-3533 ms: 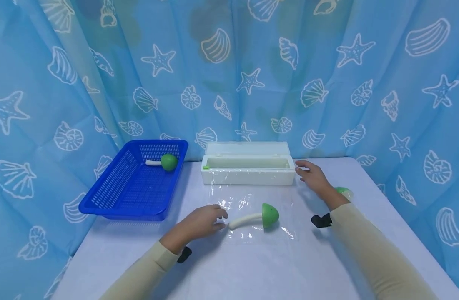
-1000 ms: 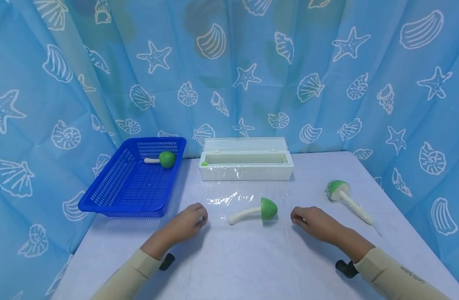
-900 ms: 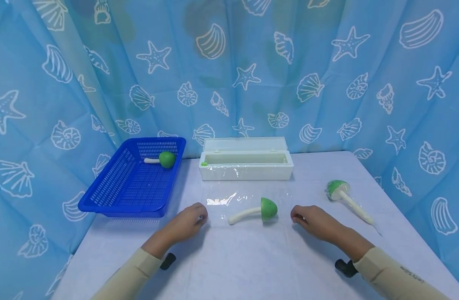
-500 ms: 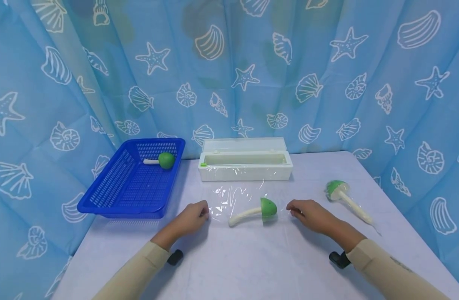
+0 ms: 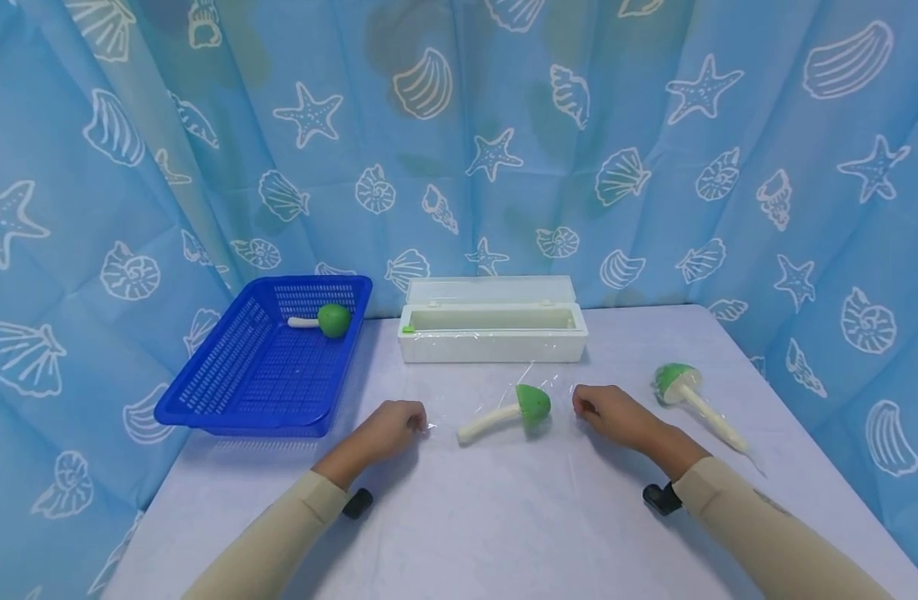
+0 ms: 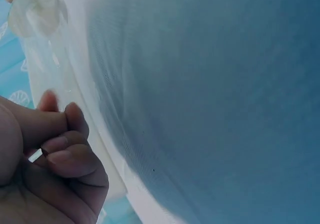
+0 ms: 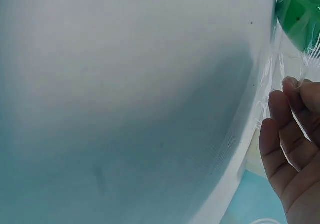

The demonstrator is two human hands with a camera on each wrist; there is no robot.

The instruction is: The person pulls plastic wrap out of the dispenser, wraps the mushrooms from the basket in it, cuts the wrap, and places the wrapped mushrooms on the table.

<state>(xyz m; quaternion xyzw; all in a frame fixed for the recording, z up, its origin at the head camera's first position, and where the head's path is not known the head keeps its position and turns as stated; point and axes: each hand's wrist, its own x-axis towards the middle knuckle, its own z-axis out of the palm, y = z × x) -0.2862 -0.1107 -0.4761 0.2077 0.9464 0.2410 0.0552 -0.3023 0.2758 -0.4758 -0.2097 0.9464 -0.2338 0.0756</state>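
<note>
A toy mushroom [image 5: 534,404] with a green cap and white stem lies mid-table on a clear sheet of cling film [image 5: 558,385]. Left of its stem, my left hand [image 5: 391,425] pinches the film's near edge between thumb and fingers. On the cap side my right hand [image 5: 612,412] pinches the film too; in the right wrist view the film [image 7: 305,69] runs up in creases from my fingertips beside the green cap [image 7: 300,17]. Behind stands a white cling film dispenser [image 5: 496,346], lid raised. The left wrist view shows the mushroom's pale underside [image 6: 35,12].
A blue plastic basket [image 5: 241,421] at the left holds another green-capped toy mushroom [image 5: 334,320]. Far right lies a mushroom wrapped in film [image 5: 676,383], its twisted tail pointing toward the near edge. A patterned curtain [image 5: 428,167] hangs around the table's back and sides.
My right hand left the dispenser and came to the film's near edge. Lately both hands have moved slightly forward with that edge gathered, and the mushroom has shifted a little away from me.
</note>
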